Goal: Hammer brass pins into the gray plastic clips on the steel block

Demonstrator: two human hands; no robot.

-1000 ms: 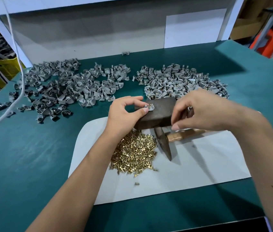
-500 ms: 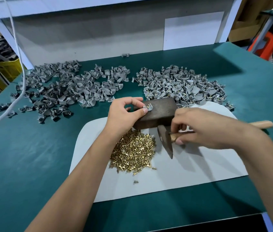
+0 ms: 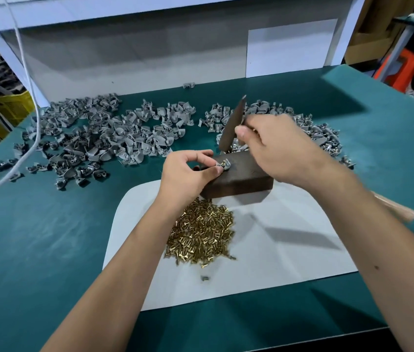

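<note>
Item 1, my left hand (image 3: 188, 174): thumb and forefinger pinch a gray plastic clip (image 3: 223, 165) against the top of the steel block (image 3: 239, 176), at the block's left end. A brass pin stands in the clip, not yet driven as far as I can judge.

Item 2, my right hand (image 3: 274, 148): clenched round the wooden handle of a hammer (image 3: 232, 125), close under the head. The dark head is raised above the block's far edge, narrow end up, striking face just above the clip. The handle's free end shows blurred behind my right forearm.

Step in hand, by my reading: the strike on the seated pin. The next move calls for a short, square blow onto the pin head, with my left fingertips kept clear of the face, since they sit just beside the target.

Item 3, brass pins (image 3: 201, 235): a loose heap on the white mat (image 3: 290, 252), just nearer me than the block, with a few strays toward the mat's near edge.

Item 4, stock of clips: a broad scatter (image 3: 94, 141) across the far left of the surface, and a second pile (image 3: 312, 130) at the far right behind my right hand. I cannot tell which pile is finished work.

Item 5, the surface (image 3: 35, 250): green covering, white mat at its near middle. A white cable (image 3: 26, 72) hangs over the left edge.

Item 6, the room: a pale back panel along the far edge, a yellow crate (image 3: 10, 107) beyond the left corner, an orange stool (image 3: 399, 69) and cardboard beyond the right.
</note>
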